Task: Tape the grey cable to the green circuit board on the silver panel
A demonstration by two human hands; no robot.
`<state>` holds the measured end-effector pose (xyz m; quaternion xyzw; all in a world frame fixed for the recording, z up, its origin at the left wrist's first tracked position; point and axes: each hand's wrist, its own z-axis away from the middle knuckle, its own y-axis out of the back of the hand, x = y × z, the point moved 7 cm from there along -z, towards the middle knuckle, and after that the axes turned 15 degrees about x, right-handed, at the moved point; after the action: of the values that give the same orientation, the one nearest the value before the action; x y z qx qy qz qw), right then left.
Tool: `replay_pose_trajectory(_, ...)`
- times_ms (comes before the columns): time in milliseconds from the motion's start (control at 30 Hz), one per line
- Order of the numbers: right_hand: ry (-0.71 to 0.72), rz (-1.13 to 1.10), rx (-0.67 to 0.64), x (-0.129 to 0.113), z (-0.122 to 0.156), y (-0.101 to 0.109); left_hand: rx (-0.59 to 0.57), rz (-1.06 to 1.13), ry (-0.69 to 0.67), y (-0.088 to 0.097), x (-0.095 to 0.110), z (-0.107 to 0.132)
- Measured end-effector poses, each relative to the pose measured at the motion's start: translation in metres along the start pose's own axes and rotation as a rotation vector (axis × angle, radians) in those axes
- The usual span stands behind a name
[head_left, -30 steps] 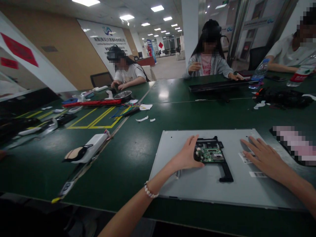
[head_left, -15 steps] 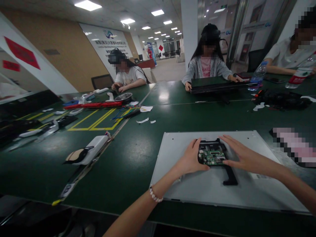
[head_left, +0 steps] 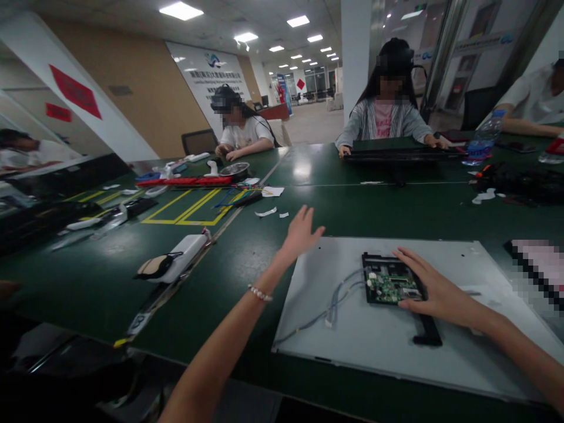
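Observation:
A green circuit board [head_left: 392, 288] sits in a black plastic bracket [head_left: 426, 332] on a flat grey panel [head_left: 352, 352]. My right hand [head_left: 436, 291] spans the bracket's right side, with the thumb at the lower edge and the fingers by the upper edge, seeming to hold it. Off to the left, my left hand [head_left: 303, 232] is raised by the panel's upper left corner, its fingers spread and nothing in them. Thin grey cables [head_left: 335, 299] run from the board's left side across the panel to its lower left edge.
A white battery-like pack [head_left: 185, 255] lies left on the green table [head_left: 229, 294]. Paper scraps [head_left: 267, 212] and wires lie beyond. A phone-like pink item [head_left: 540, 264] is at the right. Across the table, a person [head_left: 383, 117] holds a dark panel [head_left: 400, 155] near a bottle [head_left: 484, 138].
My left hand has left the circuit board and moved up and left, opening out. The grey cables now show. My right hand stays at the board. The view has shifted slightly left.

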<state>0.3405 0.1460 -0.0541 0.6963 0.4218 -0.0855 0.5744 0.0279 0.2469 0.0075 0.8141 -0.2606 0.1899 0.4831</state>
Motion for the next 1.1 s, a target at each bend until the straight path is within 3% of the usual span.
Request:
replay_pose_trajectory(67, 0.002, 0.003, -0.001, -0.002, -0.001, -0.001, 0.142, -0.105, 0.086, 0.025, -0.042, -0.032)
replay_pose_trajectory(200, 0.004, -0.005, 0.002, -0.004, -0.002, -0.002, 0.171, -0.173, 0.172, 0.047, -0.094, -0.059)
replay_pose_trajectory(333, 0.007, -0.012, 0.006, -0.005, -0.003, -0.004, 0.075, -0.226, 0.228, 0.045, -0.119, -0.062)
replay_pose_trajectory(500, 0.014, -0.011, 0.008, -0.007, -0.005, -0.005, -0.074, -0.347, 0.257, 0.031, -0.136, -0.058)
replay_pose_trajectory(767, 0.019, 0.027, 0.019, -0.004, -0.002, -0.008, -0.134, -0.618, 0.278, 0.021, -0.127, -0.016)
replay_pose_trajectory(1100, 0.034, 0.06, 0.015, -0.007, -0.001, -0.008, -0.141, -0.871, 0.079, 0.046, -0.061, 0.048)
